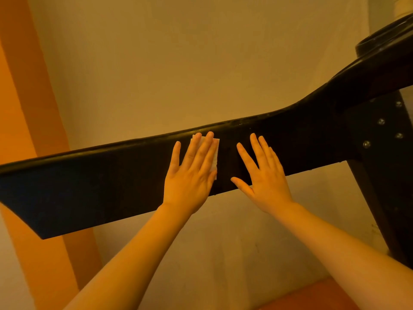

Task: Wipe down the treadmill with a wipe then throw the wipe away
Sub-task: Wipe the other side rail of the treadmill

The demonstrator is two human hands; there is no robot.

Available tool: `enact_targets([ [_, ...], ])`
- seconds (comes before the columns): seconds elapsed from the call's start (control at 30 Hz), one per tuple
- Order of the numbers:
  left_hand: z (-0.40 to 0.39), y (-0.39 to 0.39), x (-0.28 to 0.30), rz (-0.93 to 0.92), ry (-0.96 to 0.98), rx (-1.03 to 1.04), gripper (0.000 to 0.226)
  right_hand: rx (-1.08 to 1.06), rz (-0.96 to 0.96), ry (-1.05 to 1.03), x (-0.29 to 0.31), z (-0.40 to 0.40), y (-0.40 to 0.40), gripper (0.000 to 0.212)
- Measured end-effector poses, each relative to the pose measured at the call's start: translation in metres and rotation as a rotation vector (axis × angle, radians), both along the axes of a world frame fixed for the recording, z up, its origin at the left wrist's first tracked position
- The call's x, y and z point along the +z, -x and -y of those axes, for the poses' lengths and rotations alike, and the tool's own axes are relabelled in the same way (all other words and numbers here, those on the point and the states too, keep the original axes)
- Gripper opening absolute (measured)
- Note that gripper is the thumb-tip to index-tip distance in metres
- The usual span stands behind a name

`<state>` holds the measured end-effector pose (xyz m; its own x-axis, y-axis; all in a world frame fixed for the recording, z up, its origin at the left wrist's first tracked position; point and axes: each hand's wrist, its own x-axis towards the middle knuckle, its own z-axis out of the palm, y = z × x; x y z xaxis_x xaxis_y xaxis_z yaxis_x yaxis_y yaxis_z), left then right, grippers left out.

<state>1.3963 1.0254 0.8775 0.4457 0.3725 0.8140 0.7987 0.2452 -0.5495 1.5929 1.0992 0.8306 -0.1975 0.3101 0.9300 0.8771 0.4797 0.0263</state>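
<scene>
While two hands press the treadmill rail (111, 175), one wipe (215, 156) lies under the left hand (190, 175).

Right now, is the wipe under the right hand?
No, the white wipe lies under the flat left hand on the treadmill rail; the right hand presses bare rail.

Dim, warm orange-yellow light tints the whole view, the black treadmill arm (111, 175) sinks into near-featureless shadow with only a faint sheen along its top edge, and wide-angle distortion bows the frame's edges.
</scene>
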Motion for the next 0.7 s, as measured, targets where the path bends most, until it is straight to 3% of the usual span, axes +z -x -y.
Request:
enact_targets([
  [0.37,0.012,0.029,-0.048,0.025,0.088,-0.073,0.068,0.010,0.012,-0.005,0.000,0.000,-0.003,0.076],
  [0.7,-0.013,-0.013,-0.043,0.030,0.085,-0.094,0.072,0.016,0.032,-0.006,0.001,0.002,-0.007,0.072],
])
